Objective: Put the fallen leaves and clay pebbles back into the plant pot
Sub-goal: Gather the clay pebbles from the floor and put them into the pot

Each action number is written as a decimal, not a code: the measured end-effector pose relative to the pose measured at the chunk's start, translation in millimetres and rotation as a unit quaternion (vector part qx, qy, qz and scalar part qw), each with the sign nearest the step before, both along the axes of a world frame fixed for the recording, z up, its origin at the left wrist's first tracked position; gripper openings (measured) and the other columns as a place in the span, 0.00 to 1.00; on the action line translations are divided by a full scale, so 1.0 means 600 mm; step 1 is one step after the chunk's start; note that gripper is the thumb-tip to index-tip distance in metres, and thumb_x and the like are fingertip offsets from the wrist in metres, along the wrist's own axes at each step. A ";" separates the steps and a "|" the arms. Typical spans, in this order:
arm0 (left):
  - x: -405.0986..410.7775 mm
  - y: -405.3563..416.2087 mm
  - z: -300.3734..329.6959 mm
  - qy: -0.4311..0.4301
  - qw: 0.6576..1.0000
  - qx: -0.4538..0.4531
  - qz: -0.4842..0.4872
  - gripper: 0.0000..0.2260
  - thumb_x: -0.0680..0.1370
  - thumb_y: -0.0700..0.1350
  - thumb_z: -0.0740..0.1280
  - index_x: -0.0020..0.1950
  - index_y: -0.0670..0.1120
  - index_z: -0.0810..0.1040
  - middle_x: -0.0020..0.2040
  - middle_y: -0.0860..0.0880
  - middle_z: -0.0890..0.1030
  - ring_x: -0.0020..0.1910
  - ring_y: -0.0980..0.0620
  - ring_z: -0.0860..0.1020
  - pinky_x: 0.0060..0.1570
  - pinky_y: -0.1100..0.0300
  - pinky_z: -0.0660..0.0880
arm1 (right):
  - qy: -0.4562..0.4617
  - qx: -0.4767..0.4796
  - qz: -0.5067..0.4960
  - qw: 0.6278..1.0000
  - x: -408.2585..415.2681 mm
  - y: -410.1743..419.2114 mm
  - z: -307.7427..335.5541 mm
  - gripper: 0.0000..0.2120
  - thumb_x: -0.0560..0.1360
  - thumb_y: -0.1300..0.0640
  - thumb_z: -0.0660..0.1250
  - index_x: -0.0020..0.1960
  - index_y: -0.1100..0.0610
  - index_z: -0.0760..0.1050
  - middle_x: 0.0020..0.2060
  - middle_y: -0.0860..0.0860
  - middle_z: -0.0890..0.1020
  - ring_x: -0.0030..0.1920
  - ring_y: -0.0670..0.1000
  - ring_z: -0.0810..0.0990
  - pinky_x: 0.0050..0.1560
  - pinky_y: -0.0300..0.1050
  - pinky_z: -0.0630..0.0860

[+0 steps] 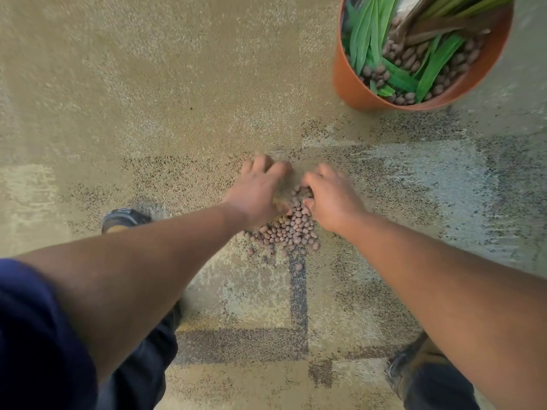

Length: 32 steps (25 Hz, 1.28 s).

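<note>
Reaching down from the head view, both arms are extending to a heap of clay pebbles [291, 229] lying on the patterned carpet [148, 99]. Left hand [257, 192] is resting palm down at the heap's left edge, fingers bent with tips on the carpet beyond the pebbles; whether it is holding any cannot be told. Right hand [331, 199] is sitting on the heap's right side, fingers curling inward over the top pebbles, thumb touching them; a closed grasp is not discernible through the blur. A few stray pebbles are lying just below the heap. Orange plant pot [352, 84] is standing upper right, well apart from the hands, containing pebbles, green leaves [367, 37] and brown stems. Dark shoes [124, 219] are showing beside the left forearm and at lower right.
</note>
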<state>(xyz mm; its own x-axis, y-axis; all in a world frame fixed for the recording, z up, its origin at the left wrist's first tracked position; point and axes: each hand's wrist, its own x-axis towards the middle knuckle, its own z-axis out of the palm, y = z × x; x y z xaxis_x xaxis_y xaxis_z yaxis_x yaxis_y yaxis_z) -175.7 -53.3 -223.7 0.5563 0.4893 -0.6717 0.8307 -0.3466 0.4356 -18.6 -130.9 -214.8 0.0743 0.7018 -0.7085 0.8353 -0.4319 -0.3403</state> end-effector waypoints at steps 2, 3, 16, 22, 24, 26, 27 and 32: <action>0.013 -0.027 -0.003 -0.022 1.000 -0.005 -0.006 0.28 0.74 0.49 0.76 0.71 0.55 0.69 0.64 0.50 0.68 0.63 0.50 0.67 0.70 0.51 0.67 | 0.027 -0.018 0.007 0.999 -0.008 -0.016 -0.003 0.07 0.82 0.58 0.66 0.59 0.54 0.74 0.60 0.52 0.75 0.63 0.54 0.75 0.68 0.53 0.76; 0.018 -0.037 -0.005 -0.034 0.999 -0.003 -0.007 0.24 0.75 0.48 0.75 0.69 0.55 0.71 0.63 0.50 0.69 0.62 0.51 0.67 0.69 0.52 0.67 | 0.043 -0.026 0.002 0.999 -0.010 -0.026 -0.003 0.06 0.83 0.57 0.64 0.60 0.54 0.74 0.58 0.51 0.75 0.61 0.53 0.75 0.65 0.53 0.78; 0.026 -0.061 -0.016 -0.051 0.998 -0.008 -0.032 0.08 0.80 0.41 0.70 0.56 0.52 0.84 0.63 0.51 0.72 0.58 0.51 0.77 0.54 0.64 0.78 | 0.045 0.000 -0.109 0.993 0.005 -0.091 -0.006 0.09 0.81 0.63 0.66 0.58 0.55 0.80 0.52 0.50 0.82 0.51 0.52 0.82 0.55 0.47 0.82; 0.034 -0.057 -0.015 -0.048 0.997 -0.019 -0.053 0.06 0.81 0.42 0.69 0.56 0.49 0.84 0.62 0.49 0.72 0.56 0.49 0.78 0.52 0.60 0.81 | 0.094 0.026 -0.369 0.924 0.014 -0.073 0.012 0.08 0.79 0.65 0.70 0.49 0.52 0.80 0.41 0.47 0.82 0.40 0.45 0.82 0.36 0.34 0.78; 0.037 -0.051 -0.013 -0.056 0.997 -0.026 -0.055 0.05 0.80 0.40 0.69 0.52 0.48 0.84 0.58 0.51 0.73 0.55 0.50 0.78 0.52 0.61 0.80 | 0.137 0.054 -0.472 0.869 0.024 -0.057 0.039 0.09 0.78 0.66 0.71 0.49 0.52 0.80 0.42 0.49 0.84 0.39 0.46 0.82 0.39 0.36 0.81; 0.035 -0.042 -0.011 -0.054 0.998 -0.040 -0.014 0.05 0.78 0.37 0.70 0.48 0.48 0.83 0.54 0.53 0.74 0.53 0.52 0.77 0.48 0.67 0.78 | 0.198 0.090 -0.550 0.807 0.036 -0.036 0.078 0.10 0.77 0.69 0.72 0.49 0.54 0.80 0.43 0.51 0.85 0.40 0.47 0.84 0.44 0.42 0.84; 0.032 -0.035 -0.009 -0.049 0.998 -0.043 0.018 0.06 0.77 0.37 0.71 0.46 0.48 0.82 0.51 0.53 0.74 0.52 0.53 0.77 0.45 0.70 0.77 | 0.226 0.111 -0.572 0.780 0.045 -0.024 0.099 0.10 0.76 0.69 0.71 0.49 0.55 0.80 0.43 0.52 0.85 0.40 0.47 0.83 0.45 0.41 0.84; 0.054 0.000 0.042 -0.074 0.975 -0.070 0.195 0.07 0.78 0.40 0.72 0.43 0.50 0.81 0.51 0.50 0.78 0.46 0.55 0.82 0.43 0.70 0.79 | 0.345 0.216 -0.657 0.635 0.108 0.039 0.187 0.07 0.77 0.71 0.70 0.52 0.62 0.80 0.46 0.57 0.85 0.44 0.53 0.84 0.46 0.41 0.83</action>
